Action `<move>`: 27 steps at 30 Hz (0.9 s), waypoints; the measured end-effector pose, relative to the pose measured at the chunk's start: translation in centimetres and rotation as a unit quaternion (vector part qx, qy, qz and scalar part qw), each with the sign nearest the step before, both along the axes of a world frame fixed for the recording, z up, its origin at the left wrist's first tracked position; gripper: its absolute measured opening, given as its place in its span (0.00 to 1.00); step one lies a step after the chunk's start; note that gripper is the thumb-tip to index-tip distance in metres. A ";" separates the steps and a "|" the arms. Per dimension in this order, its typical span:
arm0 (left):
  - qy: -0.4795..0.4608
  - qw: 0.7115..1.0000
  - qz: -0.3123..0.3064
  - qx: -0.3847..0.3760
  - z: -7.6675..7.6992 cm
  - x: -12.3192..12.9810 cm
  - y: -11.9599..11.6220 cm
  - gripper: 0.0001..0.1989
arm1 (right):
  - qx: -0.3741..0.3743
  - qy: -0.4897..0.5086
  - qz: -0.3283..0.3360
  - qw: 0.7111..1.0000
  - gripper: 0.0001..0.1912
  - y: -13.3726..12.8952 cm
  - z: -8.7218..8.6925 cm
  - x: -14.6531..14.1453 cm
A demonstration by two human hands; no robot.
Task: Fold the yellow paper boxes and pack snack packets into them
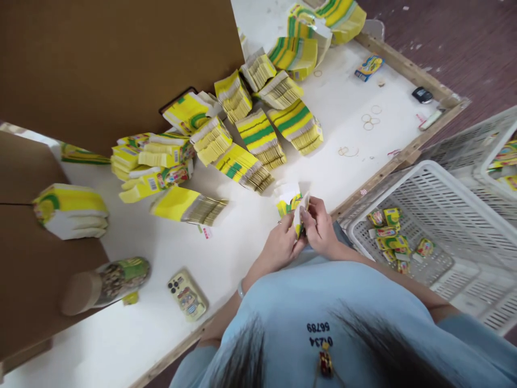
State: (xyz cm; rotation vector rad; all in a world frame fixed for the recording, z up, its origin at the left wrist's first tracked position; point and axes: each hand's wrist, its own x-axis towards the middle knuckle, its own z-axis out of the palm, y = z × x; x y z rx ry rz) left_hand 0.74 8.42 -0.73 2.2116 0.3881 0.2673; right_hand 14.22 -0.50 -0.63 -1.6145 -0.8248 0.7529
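Close to my body, over the table's front edge, both hands are closed on one small yellow, green and white carton [298, 215]. My left hand [280, 241] grips its lower left side. The fingers of my right hand [320, 225] pinch a white flap at its right side. A white and yellow piece of carton [286, 198] shows just beyond my fingers; whether it is part of the same carton I cannot tell. Ahead of my hands lie stacks of flat yellow and green cartons [246, 170], [297, 126] fanned out on the white table [238, 237].
At right stands a white plastic basket [434, 178] with several small filled-looking boxes [391, 237]. A phone [188, 295] and a jar [111, 283] lie at left. Large brown cardboard boxes [117, 59] border the table. Rubber bands [368, 121] and a blue box [369, 68] are at the far right.
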 end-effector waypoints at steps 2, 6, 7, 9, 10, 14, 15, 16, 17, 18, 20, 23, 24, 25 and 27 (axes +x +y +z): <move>-0.039 0.998 0.000 -0.050 0.0 0.1 -0.1 0.17 | 0.012 0.019 0.003 1.000 0.23 0.1 0.0 -0.4; -0.141 0.975 0.007 -0.173 -0.2 0.5 -0.2 0.33 | 0.055 0.086 0.051 0.993 0.21 0.5 1.0 -0.1; -0.143 0.972 0.008 -0.184 -0.3 0.6 -0.2 0.35 | 0.061 0.097 0.051 0.992 0.21 0.6 1.3 0.1; -0.137 0.971 0.016 -0.197 -0.4 0.7 -0.2 0.36 | 0.060 0.102 0.038 0.992 0.21 0.6 1.9 0.5; -0.137 0.970 0.020 -0.201 -0.5 0.8 -0.1 0.35 | 0.054 0.096 0.031 0.993 0.22 0.6 2.0 0.6; -0.124 0.970 0.038 -0.204 -0.9 0.4 -0.2 0.34 | 0.019 0.072 0.020 0.997 0.24 0.2 2.2 1.0; -0.118 0.970 0.046 -0.205 -0.9 0.3 -0.3 0.33 | 0.012 0.066 0.017 0.998 0.24 0.1 2.1 0.9; -0.113 0.969 0.059 -0.211 -1.0 0.1 -0.4 0.31 | 0.004 0.060 0.013 0.998 0.24 0.0 2.0 0.9; -0.107 0.967 0.072 -0.221 -1.0 0.0 -0.6 0.30 | -0.004 0.054 0.008 0.999 0.24 -0.1 1.8 0.8; -0.101 0.964 0.085 -0.231 -1.1 -0.2 -0.7 0.29 | -0.009 0.048 0.002 0.999 0.24 -0.2 1.7 0.8; -0.091 0.958 0.110 -0.248 -1.0 -0.4 -1.0 0.28 | -0.018 0.034 -0.017 0.999 0.23 -0.2 1.4 0.6; -0.078 0.949 0.155 -0.263 -1.1 -0.5 -1.6 0.27 | -0.037 0.019 -0.053 0.998 0.24 -0.2 1.0 0.2; -0.072 0.946 0.169 -0.267 -1.1 -0.5 -1.8 0.26 | -0.036 0.029 -0.062 0.997 0.23 -0.1 0.8 0.0; -0.067 0.943 0.183 -0.270 -1.2 -0.5 -2.0 0.25 | -0.028 0.048 -0.071 0.996 0.22 -0.1 0.7 -0.1; -0.079 0.935 0.199 -0.284 -1.5 -0.4 -2.3 0.26 | 0.008 0.087 -0.094 0.992 0.25 -0.2 0.4 -0.3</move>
